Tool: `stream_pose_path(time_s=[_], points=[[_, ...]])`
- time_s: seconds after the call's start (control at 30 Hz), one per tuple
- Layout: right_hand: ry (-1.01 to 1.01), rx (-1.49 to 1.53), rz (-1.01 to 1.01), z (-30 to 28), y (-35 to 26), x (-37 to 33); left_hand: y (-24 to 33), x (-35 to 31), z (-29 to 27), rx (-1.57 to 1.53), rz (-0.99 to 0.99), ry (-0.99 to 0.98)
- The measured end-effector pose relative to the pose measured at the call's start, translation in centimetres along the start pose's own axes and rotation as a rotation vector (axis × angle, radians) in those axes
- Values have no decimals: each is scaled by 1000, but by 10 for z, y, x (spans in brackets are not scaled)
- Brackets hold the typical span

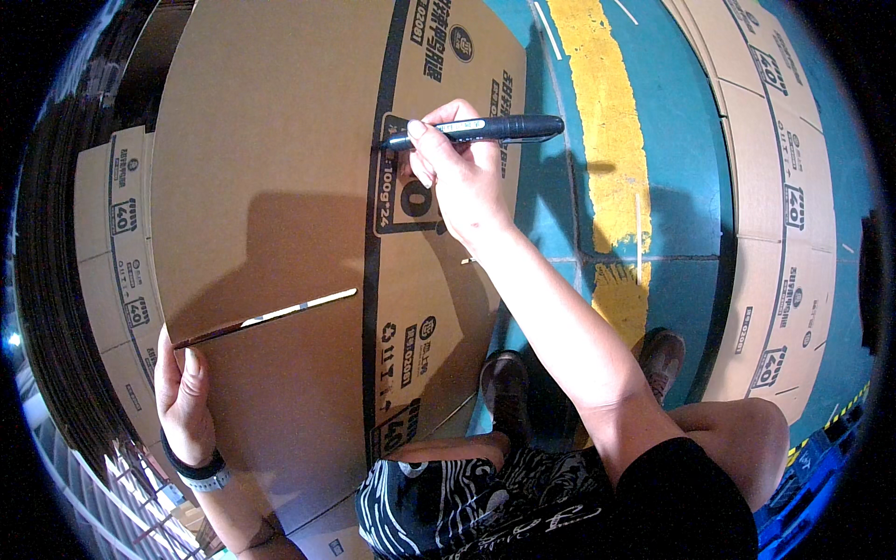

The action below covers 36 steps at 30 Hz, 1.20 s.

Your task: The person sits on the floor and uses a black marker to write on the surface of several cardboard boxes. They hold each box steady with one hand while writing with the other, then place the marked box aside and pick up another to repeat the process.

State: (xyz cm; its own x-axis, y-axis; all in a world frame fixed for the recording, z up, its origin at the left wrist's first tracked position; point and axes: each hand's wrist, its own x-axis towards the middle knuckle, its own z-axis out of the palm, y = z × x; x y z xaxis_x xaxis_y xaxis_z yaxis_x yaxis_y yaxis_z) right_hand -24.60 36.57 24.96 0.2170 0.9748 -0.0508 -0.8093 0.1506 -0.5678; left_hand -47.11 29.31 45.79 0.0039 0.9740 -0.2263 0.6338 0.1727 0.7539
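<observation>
A flattened brown cardboard box (pixel 280 121) with black print lies in front of me, and a narrow slot (pixel 308 303) cuts in from its left edge. My right hand (pixel 465 182) pinches a black marker pen (pixel 523 129) between thumb and fingers. The pen's left end meets the dark printed stripe (pixel 370 271) along the cardboard, beside a framed printed panel. At the left edge, by the outer end of the slot, my left hand (pixel 189 401) grips the cardboard. Its thumb lies on top, and the other fingers are partly hidden by the edge.
Stacked flat cardboard (pixel 56 280) rises along the left side. More printed cartons (pixel 761 187) lie at the right. Between runs a teal floor (pixel 681 121) with a worn yellow stripe (pixel 607 112). My shoes (pixel 505 392) rest near the cardboard, and a blue pallet (pixel 821 476) sits lower right.
</observation>
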Motion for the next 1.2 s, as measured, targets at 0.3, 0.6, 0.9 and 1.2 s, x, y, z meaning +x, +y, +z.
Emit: stream_pose_path(time_s=[0.3,0.6,0.9,1.2], points=[[4,-8,-23,-1,2,2,-1,0,0,-39,-9,10],[13,-5,-60,-3,3,6,-1,-1,0,-105,-23,6],[17,-11,-60,-4,0,7,-2,0,-1,-7,-19,-32],[27,-7,-53,-1,0,7,-2,-3,-4,-3,-24,-19]])
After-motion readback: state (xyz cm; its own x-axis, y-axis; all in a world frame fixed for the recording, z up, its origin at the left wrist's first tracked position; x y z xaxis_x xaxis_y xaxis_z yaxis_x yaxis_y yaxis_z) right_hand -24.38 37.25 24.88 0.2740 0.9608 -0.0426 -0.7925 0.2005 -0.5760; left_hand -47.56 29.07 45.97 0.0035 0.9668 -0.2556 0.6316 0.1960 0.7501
